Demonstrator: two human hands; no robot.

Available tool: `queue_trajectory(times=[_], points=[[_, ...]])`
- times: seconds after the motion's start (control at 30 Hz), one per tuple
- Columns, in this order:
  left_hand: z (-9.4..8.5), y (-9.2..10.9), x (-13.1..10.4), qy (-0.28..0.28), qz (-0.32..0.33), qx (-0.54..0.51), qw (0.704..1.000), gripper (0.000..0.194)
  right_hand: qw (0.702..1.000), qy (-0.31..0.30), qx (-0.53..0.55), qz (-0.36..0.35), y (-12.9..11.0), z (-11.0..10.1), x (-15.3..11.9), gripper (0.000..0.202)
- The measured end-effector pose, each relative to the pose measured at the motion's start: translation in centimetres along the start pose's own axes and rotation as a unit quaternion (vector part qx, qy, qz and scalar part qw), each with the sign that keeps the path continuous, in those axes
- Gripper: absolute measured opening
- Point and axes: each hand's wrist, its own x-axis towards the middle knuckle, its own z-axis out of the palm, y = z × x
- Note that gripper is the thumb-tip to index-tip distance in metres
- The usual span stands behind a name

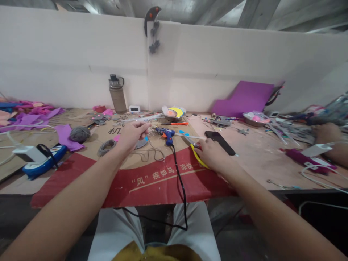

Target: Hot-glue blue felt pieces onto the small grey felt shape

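Observation:
My left hand [134,135] is over the cardboard with its fingers pressed together. What they hold, if anything, is too small to make out. Beside it lies a grey felt disc [141,144], with thin grey cord [154,152] trailing to the right. My right hand [210,152] is closed on scissors with yellow handles [199,159], their blades pointing up and left. Between the hands rests a blue glue gun [169,135] with a black cable [179,177]. A black phone [220,142] lies just right of my right hand.
A bottle [117,97], a bowl [174,116] and a purple sheet [244,98] stand towards the back. Left are a grey yarn ball [79,134] and a blue power strip [45,162]. Another person's arm [335,150] rests at the far right, near a purple power strip [296,157].

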Motion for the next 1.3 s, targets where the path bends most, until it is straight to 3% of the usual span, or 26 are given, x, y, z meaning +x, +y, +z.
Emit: queue_trajectory(times=[0.03,0.1,0.23,0.4,0.53,0.7,0.77,0.97,1.3], points=[[0.0,0.1,0.0,0.003,0.0,0.004,1.0,0.022,0.998,-0.021,-0.042,-0.033,0.2,0.3,-0.6,0.028],[0.1,0.3,-0.1,0.009,0.0,0.006,1.0,0.022,0.996,-0.053,-0.077,-0.014,0.6,0.7,-1.4,0.03],[0.0,0.8,-0.1,0.013,-0.007,0.003,1.0,0.022,0.996,-0.078,-0.025,0.034,1.0,0.8,-1.7,0.031],[-0.1,0.7,-0.1,0.012,0.007,0.019,1.0,0.023,0.983,0.005,0.152,0.101,1.6,0.4,-2.2,0.049],[0.0,0.5,-0.1,0.019,0.031,0.05,0.998,0.026,0.949,0.097,0.301,0.02,0.7,-0.6,-2.2,0.064],[0.3,0.8,-0.6,-0.008,0.027,0.01,1.0,0.027,0.903,0.124,0.396,-0.109,-3.1,-1.8,-0.7,0.059],[0.4,0.9,-0.7,-0.021,0.021,-0.001,1.0,0.027,0.895,0.115,0.413,-0.126,-4.5,-1.9,-0.2,0.05],[0.5,1.0,-0.8,-0.043,0.023,0.026,0.998,0.024,0.912,0.078,0.389,-0.105,-6.2,-1.5,0.4,0.043],[0.5,0.6,-1.1,-0.037,0.079,0.2,0.976,0.019,0.933,0.087,0.325,-0.125,-6.3,-1.4,0.4,0.023]])
